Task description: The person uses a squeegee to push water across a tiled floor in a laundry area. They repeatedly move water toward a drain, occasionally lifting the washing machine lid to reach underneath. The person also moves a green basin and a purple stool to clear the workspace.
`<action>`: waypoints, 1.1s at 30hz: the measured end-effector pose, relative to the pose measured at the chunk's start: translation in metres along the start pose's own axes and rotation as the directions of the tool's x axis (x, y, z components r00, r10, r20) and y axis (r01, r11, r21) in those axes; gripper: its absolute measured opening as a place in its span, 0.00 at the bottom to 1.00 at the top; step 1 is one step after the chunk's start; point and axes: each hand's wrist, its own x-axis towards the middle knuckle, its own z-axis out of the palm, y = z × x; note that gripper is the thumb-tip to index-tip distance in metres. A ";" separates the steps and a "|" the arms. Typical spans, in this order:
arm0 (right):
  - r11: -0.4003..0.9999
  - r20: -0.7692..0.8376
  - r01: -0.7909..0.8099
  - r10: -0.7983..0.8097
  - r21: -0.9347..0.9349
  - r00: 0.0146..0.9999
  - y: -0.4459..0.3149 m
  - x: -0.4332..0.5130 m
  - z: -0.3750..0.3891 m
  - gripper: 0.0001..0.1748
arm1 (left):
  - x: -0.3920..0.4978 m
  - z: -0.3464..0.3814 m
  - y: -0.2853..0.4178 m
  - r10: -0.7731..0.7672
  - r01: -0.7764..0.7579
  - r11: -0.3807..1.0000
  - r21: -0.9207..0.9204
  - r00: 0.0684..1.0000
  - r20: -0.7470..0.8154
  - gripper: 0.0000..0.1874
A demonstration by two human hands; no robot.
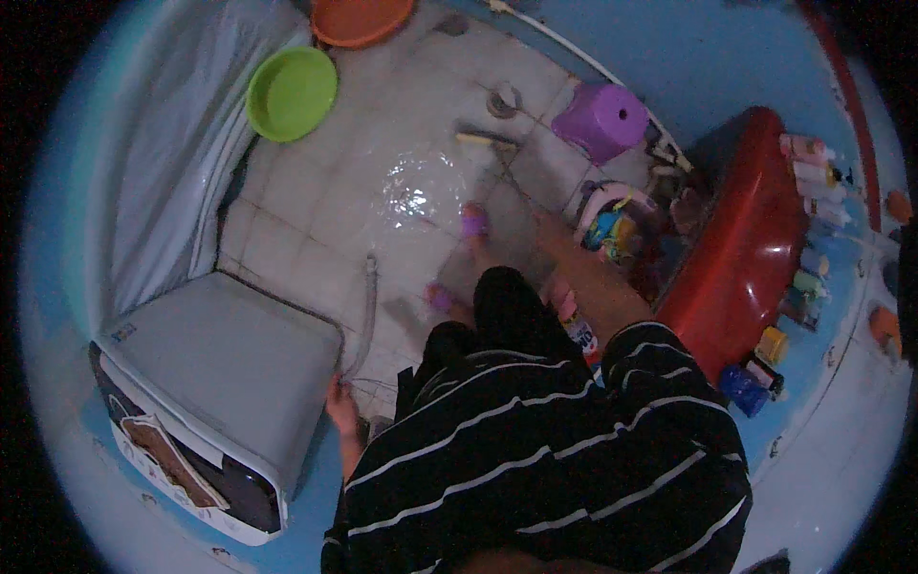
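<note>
My left hand (343,409) is at the edge of a grey box-shaped appliance (237,344), probably a washing machine. Beside its fingers, a ribbed grey hose (371,308) runs out over the tiled floor, its far end lying on the tiles. Whether the fingers grip the hose or the appliance cannot be told. On the other side, my right arm reaches down past my knee; my right hand (542,224) is dim and blurred above the floor. Water ripples and shines on the tiles (423,190). A bottle with a pink top (579,333) stands between my leg and right arm.
A green basin (292,94) and an orange basin (362,18) lie at the far left. Beyond my right hand are a purple stool (602,120), a brush (488,138) and a pink basket (609,197) of colourful items. A red tub-like surface (746,265) and several bottles (814,172) line the right.
</note>
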 end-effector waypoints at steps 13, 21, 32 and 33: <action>0.892 -0.071 -0.185 0.233 0.412 0.970 0.071 -0.285 0.124 0.31 | -0.018 -0.270 0.035 0.332 0.509 0.346 0.788 0.719 -0.610 0.49; -0.672 0.495 -0.193 0.291 0.715 0.819 0.040 -0.241 0.162 0.06 | -0.008 -0.289 0.012 0.228 0.500 0.448 0.741 0.738 -0.635 0.52; -0.425 0.403 -0.296 0.189 0.856 0.895 -0.062 -0.101 0.063 0.10 | -0.014 -0.286 0.022 0.148 0.514 0.401 0.758 0.780 -0.608 0.52; -0.434 0.409 -0.326 0.110 0.840 0.906 -0.062 -0.103 0.051 0.10 | -0.014 -0.287 0.021 0.190 0.491 0.420 0.763 0.775 -0.603 0.52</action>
